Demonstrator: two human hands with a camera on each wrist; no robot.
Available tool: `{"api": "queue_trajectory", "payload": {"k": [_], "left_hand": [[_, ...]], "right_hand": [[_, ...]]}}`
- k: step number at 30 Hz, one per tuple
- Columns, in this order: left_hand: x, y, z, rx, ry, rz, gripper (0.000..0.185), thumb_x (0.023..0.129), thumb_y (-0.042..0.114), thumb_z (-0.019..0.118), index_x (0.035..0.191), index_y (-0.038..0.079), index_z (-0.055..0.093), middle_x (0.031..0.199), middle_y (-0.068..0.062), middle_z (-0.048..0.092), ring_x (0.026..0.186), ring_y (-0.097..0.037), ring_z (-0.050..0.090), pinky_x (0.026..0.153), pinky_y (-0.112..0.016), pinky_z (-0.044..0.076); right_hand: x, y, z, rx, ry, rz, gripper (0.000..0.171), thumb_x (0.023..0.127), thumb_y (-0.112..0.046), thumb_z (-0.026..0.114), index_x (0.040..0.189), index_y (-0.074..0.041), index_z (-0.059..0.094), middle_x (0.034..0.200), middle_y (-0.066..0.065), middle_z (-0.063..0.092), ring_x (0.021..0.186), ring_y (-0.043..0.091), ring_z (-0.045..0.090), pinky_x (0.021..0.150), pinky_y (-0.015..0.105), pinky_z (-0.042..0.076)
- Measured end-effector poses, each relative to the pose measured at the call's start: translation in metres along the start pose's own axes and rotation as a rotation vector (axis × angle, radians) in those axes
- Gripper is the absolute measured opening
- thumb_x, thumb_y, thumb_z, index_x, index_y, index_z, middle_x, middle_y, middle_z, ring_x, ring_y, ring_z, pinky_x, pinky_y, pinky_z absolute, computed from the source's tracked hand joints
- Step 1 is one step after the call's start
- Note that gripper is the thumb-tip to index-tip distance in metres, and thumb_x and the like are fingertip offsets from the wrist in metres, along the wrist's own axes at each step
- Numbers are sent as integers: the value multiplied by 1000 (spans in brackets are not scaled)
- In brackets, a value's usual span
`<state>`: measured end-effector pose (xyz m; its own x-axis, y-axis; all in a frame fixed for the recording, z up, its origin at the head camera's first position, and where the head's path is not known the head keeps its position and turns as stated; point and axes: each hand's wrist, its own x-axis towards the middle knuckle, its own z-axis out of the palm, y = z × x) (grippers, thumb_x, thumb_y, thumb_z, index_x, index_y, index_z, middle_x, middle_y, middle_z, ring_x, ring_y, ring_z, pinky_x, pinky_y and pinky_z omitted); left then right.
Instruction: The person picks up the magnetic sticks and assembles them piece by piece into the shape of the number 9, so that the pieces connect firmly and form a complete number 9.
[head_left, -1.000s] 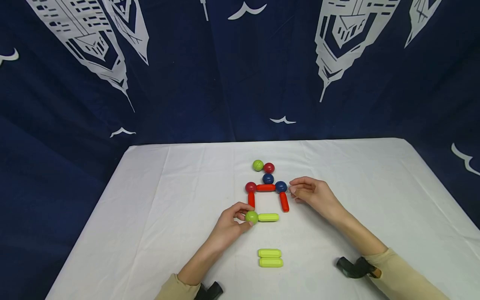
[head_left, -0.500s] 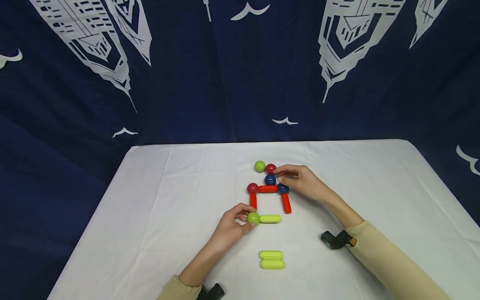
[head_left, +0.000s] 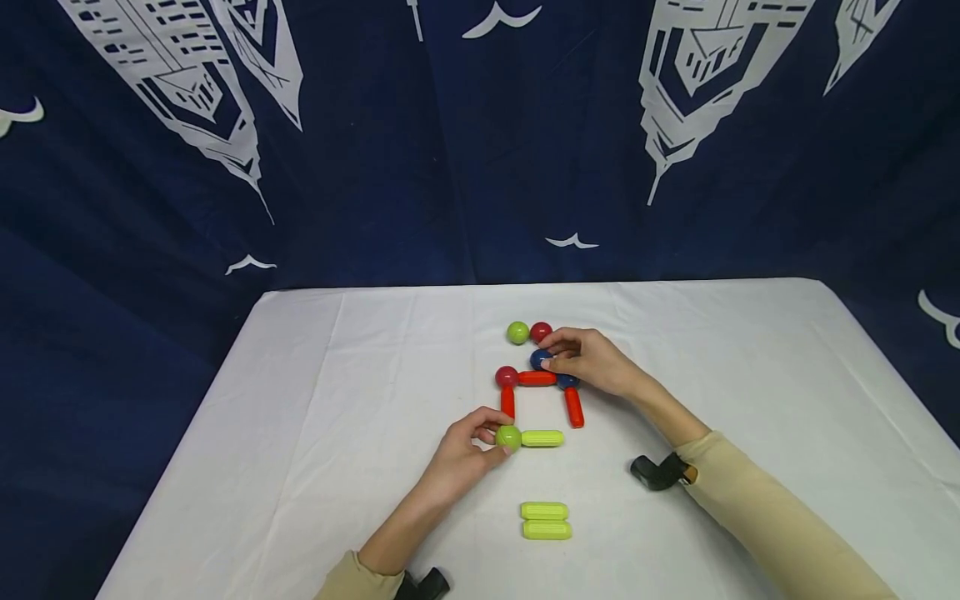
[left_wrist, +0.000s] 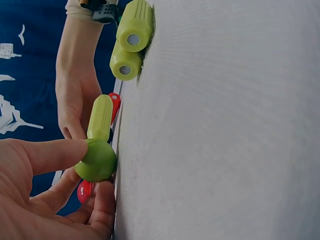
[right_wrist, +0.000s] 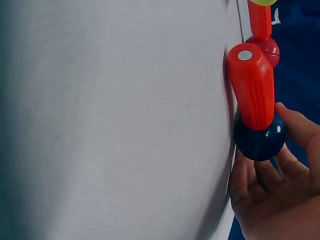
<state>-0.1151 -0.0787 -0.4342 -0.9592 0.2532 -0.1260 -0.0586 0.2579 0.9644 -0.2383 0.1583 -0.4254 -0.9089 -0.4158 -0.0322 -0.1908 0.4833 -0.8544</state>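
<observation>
- The left hand [head_left: 467, 454] sits toward the near middle of the white cloth-covered table [head_left: 300, 400], thumb and fingers curled round a lime-green plastic ball [head_left: 508, 437]. The ball lies just beyond the fingertips, on their far-right side.
- A lime-green ribbed plastic rod [head_left: 542, 438] touches that ball and runs rightward from it, its long axis parallel to the near edge of the table. The gap at the rod's right end, below the right-hand red rod [head_left: 574, 407], is the spot nearer the right hand.
- Above the green ball stands the left-hand red plastic rod [head_left: 507, 402], its long axis running toward the far edge, up to a dark-red ball [head_left: 506, 377] at the corner; a horizontal red rod [head_left: 537, 378] bridges across.
- The right hand [head_left: 592, 363] is near the table's centre, fingers bent and pinching a navy-blue plastic ball [head_left: 540, 359] that sits just beyond the horizontal rod, leftward of the palm. A second blue ball [head_left: 567, 382] lies half hidden under that hand.
- Two more lime-green rods [head_left: 546, 520] lie side by side, touching, near the near edge, closer to the left hand.
- The left wrist view shows the thumb [left_wrist: 55, 152] flat on top of the green ball, which the head view blurs; the right wrist view shows a blue ball [right_wrist: 260, 141] joined to a red rod's end, fingers cupped beneath.
</observation>
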Motion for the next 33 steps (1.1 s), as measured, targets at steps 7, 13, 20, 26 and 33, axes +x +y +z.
{"api": "queue_trajectory", "payload": {"k": [7, 13, 20, 26, 33], "left_hand": [[0, 1, 1, 2, 3, -1, 31, 87, 0, 68, 117, 7, 65, 104, -5, 57, 89, -20, 48, 63, -23, 41], [0, 1, 1, 5, 7, -3, 31, 87, 0, 69, 117, 7, 65, 103, -6, 57, 89, -20, 48, 64, -23, 41], [0, -1, 2, 5, 10, 7, 32, 87, 0, 69, 117, 7, 65, 104, -6, 57, 89, -20, 48, 64, -23, 42], [0, -2, 1, 14, 10, 12, 32, 87, -1, 69, 117, 7, 65, 104, -5, 57, 89, -20, 49, 66, -23, 43], [1, -1, 0, 33, 9, 19, 31, 87, -1, 68, 116, 7, 65, 100, -6, 58, 90, -20, 50, 68, -24, 42]], "right_hand": [[-6, 1, -6, 10, 49, 5, 38, 95, -13, 66, 131, -2, 59, 118, 15, 63, 101, 27, 61, 88, 35, 51], [-25, -4, -13, -3, 79, -21, 38, 96, -8, 63, 133, -5, 59, 130, 14, 59, 108, 30, 59, 86, 34, 52], [-53, -8, -15, 34, 49, -27, 39, 94, -7, 66, 132, -3, 58, 125, 16, 59, 103, 29, 60, 79, 27, 53], [-79, -9, -10, 88, -32, -18, 38, 91, -10, 71, 127, -6, 61, 121, 14, 62, 102, 25, 63, 81, 28, 54], [-98, -10, -2, -6, -74, -1, 38, 89, -21, 75, 124, -10, 64, 110, 4, 66, 96, 20, 63, 81, 27, 53]]}}
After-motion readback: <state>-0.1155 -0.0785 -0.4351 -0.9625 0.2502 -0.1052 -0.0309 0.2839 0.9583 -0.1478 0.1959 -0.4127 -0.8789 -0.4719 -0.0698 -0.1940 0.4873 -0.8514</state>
